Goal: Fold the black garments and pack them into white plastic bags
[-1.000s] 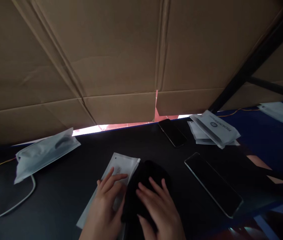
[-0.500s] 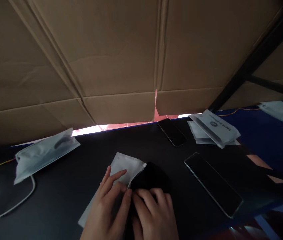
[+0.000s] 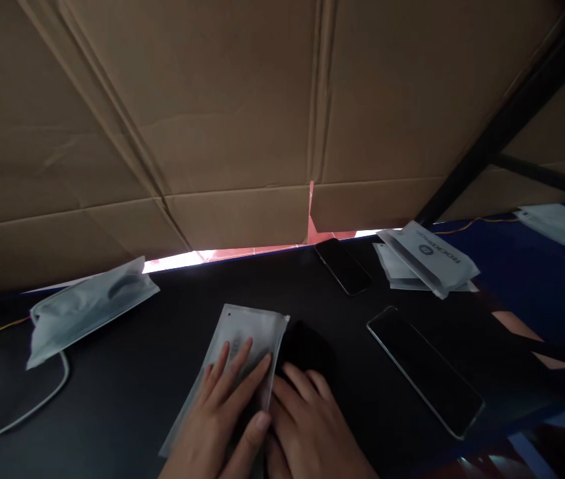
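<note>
A frosted white zip bag (image 3: 256,320) lies slanted on the black tabletop, with faint dark print under my fingers. My left hand (image 3: 215,416) rests flat on it, fingers spread and the thumb near its right edge. Beside that edge is a black, soft-looking item (image 3: 308,346), hard to tell from the dark table. My right hand (image 3: 315,426) is curled over the near part of this item, its fingertips close to the bag's edge. What lies beneath the right palm is hidden.
Two dark-screened phones, one (image 3: 343,266) farther back and one (image 3: 426,372) nearer, lie at right. Printed frosted bags (image 3: 432,256) are stacked behind them. A filled bag (image 3: 95,309) and a white cable (image 3: 17,426) are at left. Cardboard (image 3: 232,100) walls the back.
My left hand has flattened and spread out over the bag, where its fingers were bent at the edge. The bag's opening edge now lies straighter. My right hand has shifted slightly right.
</note>
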### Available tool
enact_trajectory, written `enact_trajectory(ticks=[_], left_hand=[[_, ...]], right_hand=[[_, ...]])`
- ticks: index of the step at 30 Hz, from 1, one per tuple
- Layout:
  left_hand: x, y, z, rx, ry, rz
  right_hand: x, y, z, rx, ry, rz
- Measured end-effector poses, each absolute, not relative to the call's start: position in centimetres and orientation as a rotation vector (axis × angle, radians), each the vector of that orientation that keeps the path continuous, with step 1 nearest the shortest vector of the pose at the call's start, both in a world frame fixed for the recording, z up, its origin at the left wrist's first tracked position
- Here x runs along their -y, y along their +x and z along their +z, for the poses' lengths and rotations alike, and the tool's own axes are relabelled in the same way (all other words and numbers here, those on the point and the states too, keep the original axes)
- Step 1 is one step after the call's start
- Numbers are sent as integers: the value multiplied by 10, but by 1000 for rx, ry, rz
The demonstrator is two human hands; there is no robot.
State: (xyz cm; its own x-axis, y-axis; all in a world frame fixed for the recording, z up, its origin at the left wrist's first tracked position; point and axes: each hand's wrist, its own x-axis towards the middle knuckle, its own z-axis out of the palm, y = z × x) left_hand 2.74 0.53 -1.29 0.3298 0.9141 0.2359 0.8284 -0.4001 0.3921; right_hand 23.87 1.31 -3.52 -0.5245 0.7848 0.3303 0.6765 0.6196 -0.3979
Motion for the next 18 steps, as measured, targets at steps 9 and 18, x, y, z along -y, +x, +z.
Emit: enact_trajectory(ticks=[9,18], left_hand=[[1,3,-42,-1424,2580,357],[3,3,-48,-1404,2548,295]], right_hand=[[-10,227,-47,2478,-886,310],[-24,243,-19,2375,-672,691]])
